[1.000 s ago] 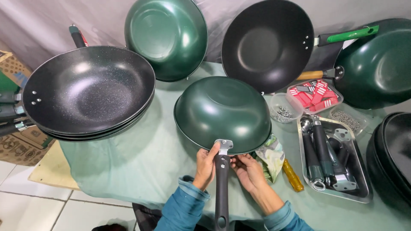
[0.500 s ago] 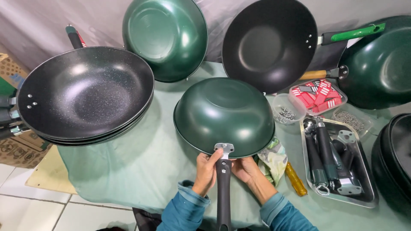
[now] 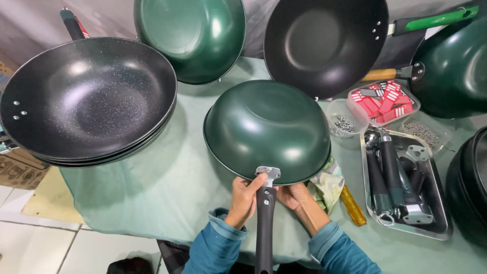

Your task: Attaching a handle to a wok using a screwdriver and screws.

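Worktop (image 3: 167,203) under a pale green cloth
Woks lie on it: stacked black woks (image 3: 89,101); an upturned green wok (image 3: 267,131); a metal tray (image 3: 440,229); clear tubs (image 3: 346,120).

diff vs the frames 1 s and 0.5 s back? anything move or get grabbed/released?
Little changed. The left hand and right hand keep to the same spots at the bracket where the black handle meets the upturned green wok; the left thumb stays up on the metal bracket. Nothing was taken up or let go. The small shifts across the picture look like head-camera motion. The stacked black woks and the tray of handles stayed put.
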